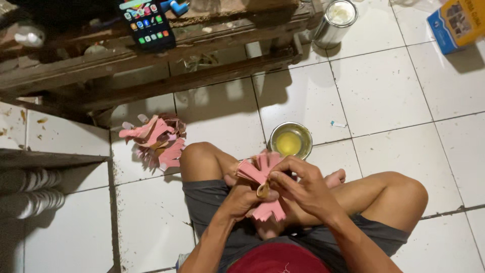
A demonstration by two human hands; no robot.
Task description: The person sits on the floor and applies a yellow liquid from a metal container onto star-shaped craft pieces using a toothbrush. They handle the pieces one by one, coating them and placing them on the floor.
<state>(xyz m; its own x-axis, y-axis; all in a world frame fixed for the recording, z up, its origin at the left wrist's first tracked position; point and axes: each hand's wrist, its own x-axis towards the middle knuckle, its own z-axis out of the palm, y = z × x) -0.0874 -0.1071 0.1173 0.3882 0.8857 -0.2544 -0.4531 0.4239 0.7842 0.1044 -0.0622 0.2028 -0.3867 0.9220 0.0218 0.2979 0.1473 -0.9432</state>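
Currently both hands, left (241, 198) and right (303, 188), grip clamped on pink paper piece (258, 172), just behind bowl (290, 140).

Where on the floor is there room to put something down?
Bare white tiles lie right of the metal bowl, between tin can and blue box. It is crowded by the pink paper pile.
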